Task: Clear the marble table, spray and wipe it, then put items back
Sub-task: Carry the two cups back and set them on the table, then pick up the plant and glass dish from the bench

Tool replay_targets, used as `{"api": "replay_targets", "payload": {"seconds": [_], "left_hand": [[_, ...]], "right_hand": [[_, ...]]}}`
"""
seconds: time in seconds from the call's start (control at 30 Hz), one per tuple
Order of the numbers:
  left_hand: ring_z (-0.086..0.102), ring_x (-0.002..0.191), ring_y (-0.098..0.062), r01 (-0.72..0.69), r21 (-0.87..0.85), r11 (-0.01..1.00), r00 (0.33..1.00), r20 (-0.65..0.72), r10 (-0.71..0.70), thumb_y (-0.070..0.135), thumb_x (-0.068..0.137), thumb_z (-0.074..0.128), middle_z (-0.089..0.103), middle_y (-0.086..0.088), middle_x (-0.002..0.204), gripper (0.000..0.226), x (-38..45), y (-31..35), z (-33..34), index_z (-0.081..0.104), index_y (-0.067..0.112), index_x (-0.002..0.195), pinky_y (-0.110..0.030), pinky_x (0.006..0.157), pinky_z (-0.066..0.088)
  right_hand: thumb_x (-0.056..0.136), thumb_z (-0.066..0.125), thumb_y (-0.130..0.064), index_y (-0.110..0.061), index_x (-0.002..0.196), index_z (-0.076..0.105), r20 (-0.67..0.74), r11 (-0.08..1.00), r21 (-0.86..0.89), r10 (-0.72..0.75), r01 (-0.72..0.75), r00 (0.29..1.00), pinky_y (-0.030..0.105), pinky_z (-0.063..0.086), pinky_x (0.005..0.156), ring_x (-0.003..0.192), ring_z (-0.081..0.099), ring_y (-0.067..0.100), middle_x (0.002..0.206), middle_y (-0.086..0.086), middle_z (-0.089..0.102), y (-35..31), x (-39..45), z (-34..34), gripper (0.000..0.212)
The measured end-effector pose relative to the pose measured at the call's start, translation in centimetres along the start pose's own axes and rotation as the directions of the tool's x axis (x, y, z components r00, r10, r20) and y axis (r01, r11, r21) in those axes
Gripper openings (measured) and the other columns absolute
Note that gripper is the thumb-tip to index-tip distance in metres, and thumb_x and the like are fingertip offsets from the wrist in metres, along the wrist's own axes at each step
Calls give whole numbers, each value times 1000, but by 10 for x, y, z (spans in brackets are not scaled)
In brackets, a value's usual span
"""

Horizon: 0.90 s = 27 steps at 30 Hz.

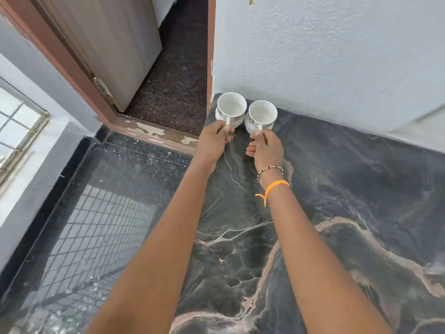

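Both hands are reaching out to the far corner of the dark marble bench (349, 201), each one gripping a white cup by its handle. Left hand (214, 138) is curling its fingers round the handle of the left cup (231, 109), which is sitting at the very corner of the bench, close to the wall (325, 56) and beside the door frame. Right hand (266, 145) is pinching the handle of the right cup (262, 115) between thumb and bent fingers, and the lower fingers are tucking under the palm. Whether the cups are resting on the stone or hovering just above it, I cannot tell. The two cups are standing upright, mouths open to the camera, rims nearly touching, both showing a small dark printed pattern on the side. Nothing is showing inside either one.

On the right wrist a beaded bracelet (269, 170) is sitting just above an orange thread (274, 188) with a loose knotted tail. Pale pink and white veins are running across the bench surface, and a tiny yellow speck (221, 261) is lying on it between the forearms. To the left, the speckled black floor (108, 213) is reflecting a window grille, and a grey door (108, 44) is standing open in a brown frame with flaking paint at the threshold.
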<state>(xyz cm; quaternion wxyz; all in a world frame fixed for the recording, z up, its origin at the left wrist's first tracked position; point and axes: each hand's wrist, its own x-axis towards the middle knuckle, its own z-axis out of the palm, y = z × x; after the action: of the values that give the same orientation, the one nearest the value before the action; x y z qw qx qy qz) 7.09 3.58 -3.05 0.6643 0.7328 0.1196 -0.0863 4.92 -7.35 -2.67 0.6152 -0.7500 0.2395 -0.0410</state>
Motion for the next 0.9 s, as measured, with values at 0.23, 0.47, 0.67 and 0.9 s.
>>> {"api": "replay_targets", "payload": {"seconds": [0.23,0.47,0.67,0.9], "left_hand": [[46,65,-9,2,38,999,1000,25,-3,12,95,43,45,1,60,23,5,5,-1,56,13,76,-22,70,40],[53,69,-11,142,-70,987,972,-178,-153,33,94,46,51,3,71,29,-31,3,15,43,13,115,-27,73,46],[49,59,-6,216,-28,976,974,-66,-218,29,95,44,49,6,68,14,-110,-8,57,50,18,100,-16,55,43],[51,63,-11,154,62,986,970,183,-162,21,93,50,52,2,66,8,-222,-9,146,56,17,90,-15,59,45]], "right_hand": [[96,40,-13,-6,82,54,-9,1000,-12,15,-15,1000,12,45,42,51,47,13,61,3,48,-2,12,4,21],[95,44,-15,-13,100,46,29,997,50,63,-65,998,16,48,46,52,50,12,67,3,51,0,-12,-21,6],[94,46,-13,-12,95,50,44,991,99,91,-95,995,18,47,53,56,52,11,66,1,54,14,-62,-91,5],[93,46,-8,-12,90,54,-57,973,209,108,-94,993,12,45,52,57,51,9,65,0,57,42,-143,-240,10]]}}
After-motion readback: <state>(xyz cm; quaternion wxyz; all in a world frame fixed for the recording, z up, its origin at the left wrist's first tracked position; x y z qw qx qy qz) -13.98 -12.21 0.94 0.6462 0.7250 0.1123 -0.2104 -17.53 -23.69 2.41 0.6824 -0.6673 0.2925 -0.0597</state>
